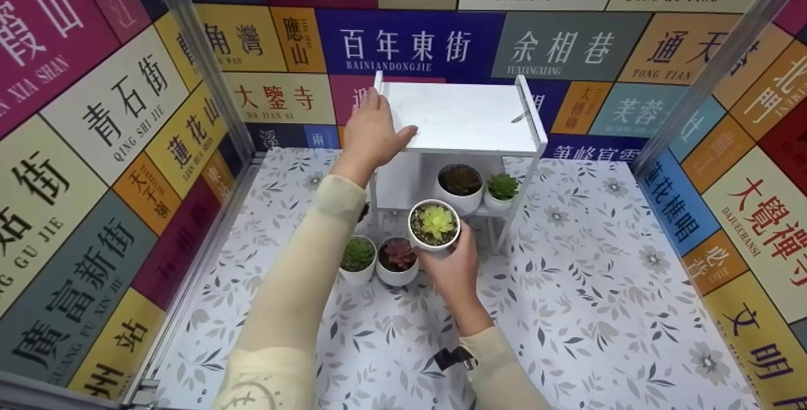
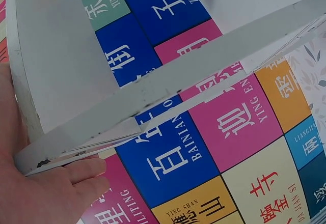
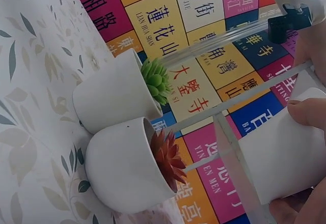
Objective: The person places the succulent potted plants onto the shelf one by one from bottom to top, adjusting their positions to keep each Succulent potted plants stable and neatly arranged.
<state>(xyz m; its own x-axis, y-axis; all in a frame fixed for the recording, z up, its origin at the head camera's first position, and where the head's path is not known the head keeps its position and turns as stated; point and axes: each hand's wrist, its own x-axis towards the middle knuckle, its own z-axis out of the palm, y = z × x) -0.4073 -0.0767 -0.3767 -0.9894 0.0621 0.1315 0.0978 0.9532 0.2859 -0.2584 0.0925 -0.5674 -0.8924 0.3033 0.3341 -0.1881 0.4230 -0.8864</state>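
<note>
Yellow-green succulent pot [image 1: 434, 225]: held in front of the white shelf [image 1: 463, 117]; a tilt could spill its filling.
Right hand [image 1: 452, 265]: thumb and fingers grip the pot's sides; the smooth-looking wall could slip.
Dark-plant pot [image 1: 459, 190] and small green pot [image 1: 502, 193]: side by side inside the shelf; a forward bump could topple either.
Left hand [image 1: 372, 137]: grips the shelf's upper left edge; uneven pressure could rock the frame.
Red succulent pot [image 1: 398, 263] and leafy green pot [image 1: 357, 262]: on the floral tabletop [image 1: 605, 284]; a low-swinging right hand could knock them.
</note>
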